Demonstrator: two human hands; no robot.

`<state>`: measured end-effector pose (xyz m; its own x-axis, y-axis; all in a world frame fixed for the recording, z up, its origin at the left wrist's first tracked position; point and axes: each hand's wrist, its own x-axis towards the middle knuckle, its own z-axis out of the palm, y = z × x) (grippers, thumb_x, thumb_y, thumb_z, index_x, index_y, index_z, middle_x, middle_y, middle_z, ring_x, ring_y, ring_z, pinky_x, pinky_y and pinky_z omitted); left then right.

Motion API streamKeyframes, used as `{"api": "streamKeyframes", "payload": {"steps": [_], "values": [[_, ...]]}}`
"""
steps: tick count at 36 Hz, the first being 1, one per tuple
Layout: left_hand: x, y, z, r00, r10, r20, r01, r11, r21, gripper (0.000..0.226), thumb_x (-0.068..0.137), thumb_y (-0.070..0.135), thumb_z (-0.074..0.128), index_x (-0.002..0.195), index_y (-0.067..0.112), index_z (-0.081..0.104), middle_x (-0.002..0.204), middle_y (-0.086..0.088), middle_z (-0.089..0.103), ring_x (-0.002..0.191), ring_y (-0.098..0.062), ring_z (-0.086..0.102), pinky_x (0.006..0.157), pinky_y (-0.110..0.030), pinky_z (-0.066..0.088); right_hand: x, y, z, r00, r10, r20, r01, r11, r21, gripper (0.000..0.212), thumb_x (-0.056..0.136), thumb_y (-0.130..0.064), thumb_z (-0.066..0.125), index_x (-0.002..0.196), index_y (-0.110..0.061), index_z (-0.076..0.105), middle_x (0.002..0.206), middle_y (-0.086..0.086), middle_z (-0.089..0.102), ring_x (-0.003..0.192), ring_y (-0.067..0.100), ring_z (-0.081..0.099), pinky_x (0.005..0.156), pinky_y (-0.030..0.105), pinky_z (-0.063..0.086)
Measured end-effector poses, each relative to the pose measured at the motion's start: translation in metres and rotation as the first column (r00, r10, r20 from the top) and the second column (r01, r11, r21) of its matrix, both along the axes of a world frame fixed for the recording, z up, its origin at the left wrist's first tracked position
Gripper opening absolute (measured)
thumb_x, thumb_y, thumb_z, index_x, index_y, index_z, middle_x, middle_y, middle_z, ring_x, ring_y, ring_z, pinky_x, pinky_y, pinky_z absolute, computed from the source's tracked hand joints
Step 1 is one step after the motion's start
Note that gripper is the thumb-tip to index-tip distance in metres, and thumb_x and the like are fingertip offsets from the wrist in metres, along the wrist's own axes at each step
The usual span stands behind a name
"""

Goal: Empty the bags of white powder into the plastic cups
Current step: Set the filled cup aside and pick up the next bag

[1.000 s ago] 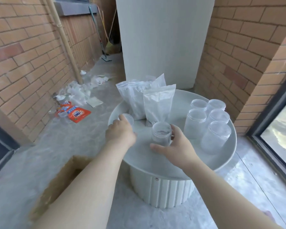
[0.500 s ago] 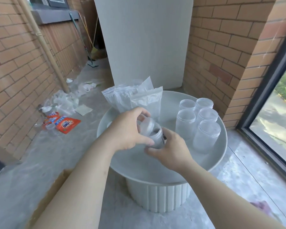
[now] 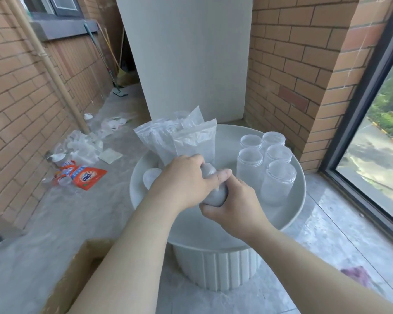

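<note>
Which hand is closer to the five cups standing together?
Right. The right hand is just left of the five cups, gripping the held cup. The left hand is farther left, gripping that cup's top.

Bags (image 3: 191, 141) left of cups (image 3: 278, 177); on table (image 3: 202, 225)

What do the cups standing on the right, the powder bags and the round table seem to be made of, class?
Cups: clear, slightly frosted plastic, likely; you can see through their walls. Bags: thin glossy plastic film; it crinkles and glints. Table: matte white with a fluted base; painted metal, plastic or stone, unclear.
</note>
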<state>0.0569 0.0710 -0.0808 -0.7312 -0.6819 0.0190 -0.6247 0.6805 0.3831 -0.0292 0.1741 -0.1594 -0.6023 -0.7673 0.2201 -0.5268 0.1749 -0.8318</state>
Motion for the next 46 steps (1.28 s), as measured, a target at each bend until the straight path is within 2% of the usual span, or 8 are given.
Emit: {"api": "streamKeyframes", "payload": {"steps": [6,12,16,20,25,32,40,46], "values": [[0.002,0.003,-0.003,1.0,-0.009,-0.028,0.008,0.999,-0.052,0.055,0.089,0.075,0.037,0.074,0.023,0.046,0.087,0.004,0.055,0.08,-0.019,0.053,0.059,-0.031,0.034,0.002,-0.001,0.003,1.0,-0.01,0.01,0.01,0.999,0.033,0.034,0.072,-0.03,0.08,0.093,-0.029,0.054,0.083,-0.012,0.065,0.077,0.003,0.062,0.06,0.017,0.05],[0.015,-0.008,0.005,0.905,-0.246,-0.348,0.375,0.846,0.378,0.023,0.086,0.022,0.065,0.102,0.037,0.075,0.122,0.027,0.063,0.117,0.009,0.052,0.103,-0.025,0.038,-0.002,0.002,0.009,0.999,-0.023,0.04,0.019,0.995,0.098,0.047,0.069,-0.034,0.08,0.111,-0.027,0.06,0.077,-0.013,0.062,0.069,0.005,0.062,0.057,0.019,0.051],[0.014,-0.01,0.005,0.84,-0.084,-0.536,0.34,0.851,0.4,0.033,0.077,0.057,0.068,0.106,0.042,0.073,0.118,0.025,0.067,0.116,0.009,0.056,0.102,-0.023,0.042,-0.001,0.003,0.012,0.999,-0.037,0.019,0.035,0.997,0.071,0.038,0.07,-0.031,0.081,0.099,-0.024,0.058,0.082,-0.011,0.065,0.071,0.007,0.062,0.054,0.02,0.049],[0.011,-0.013,-0.003,0.902,-0.055,-0.429,0.154,0.968,0.2,0.034,0.079,0.066,0.066,0.092,0.036,0.074,0.091,0.02,0.073,0.09,-0.001,0.066,0.082,-0.026,0.052,0.001,0.004,0.013,1.0,-0.029,0.007,0.029,0.998,0.055,0.037,0.07,-0.031,0.08,0.099,-0.027,0.057,0.084,-0.013,0.064,0.072,0.004,0.062,0.056,0.015,0.047],[0.015,-0.012,0.0,0.861,-0.118,-0.495,0.337,0.861,0.38,0.035,0.074,0.017,0.07,0.103,0.035,0.076,0.109,0.016,0.073,0.109,0.0,0.065,0.099,-0.031,0.051,0.002,0.004,0.009,1.0,-0.017,-0.002,0.017,0.997,0.08,0.035,0.07,-0.032,0.079,0.094,-0.027,0.055,0.086,-0.012,0.062,0.076,0.005,0.06,0.061,0.021,0.05],[0.012,-0.013,-0.004,0.95,-0.031,-0.312,0.079,0.987,0.142,0.048,0.067,0.08,0.062,0.087,0.039,0.074,0.083,0.017,0.072,0.081,0.0,0.065,0.076,-0.025,0.053,0.004,0.002,0.008,0.999,-0.024,-0.029,0.025,0.999,0.039,0.039,0.072,-0.029,0.079,0.103,-0.029,0.054,0.088,-0.018,0.058,0.082,0.003,0.059,0.064,0.014,0.044],[0.011,-0.007,0.001,0.99,0.069,-0.121,-0.068,0.998,0.012,0.055,0.074,0.082,0.055,0.082,0.03,0.072,0.079,0.012,0.07,0.079,-0.007,0.065,0.074,-0.034,0.057,0.005,0.001,0.005,0.996,-0.012,-0.092,0.016,0.999,0.044,0.034,0.073,-0.028,0.077,0.095,-0.028,0.051,0.083,-0.017,0.055,0.085,0.011,0.056,0.069,0.024,0.046],[0.016,-0.006,0.009,0.981,-0.113,-0.161,0.141,0.974,0.175,0.04,0.081,0.058,0.07,0.12,0.048,0.064,0.099,0.024,0.061,0.085,0.001,0.056,0.073,-0.015,0.039,0.001,0.003,0.006,0.999,-0.049,0.018,0.048,0.997,0.062,0.038,0.072,-0.031,0.08,0.102,-0.024,0.056,0.09,-0.013,0.062,0.081,0.004,0.06,0.061,0.016,0.047]]}}
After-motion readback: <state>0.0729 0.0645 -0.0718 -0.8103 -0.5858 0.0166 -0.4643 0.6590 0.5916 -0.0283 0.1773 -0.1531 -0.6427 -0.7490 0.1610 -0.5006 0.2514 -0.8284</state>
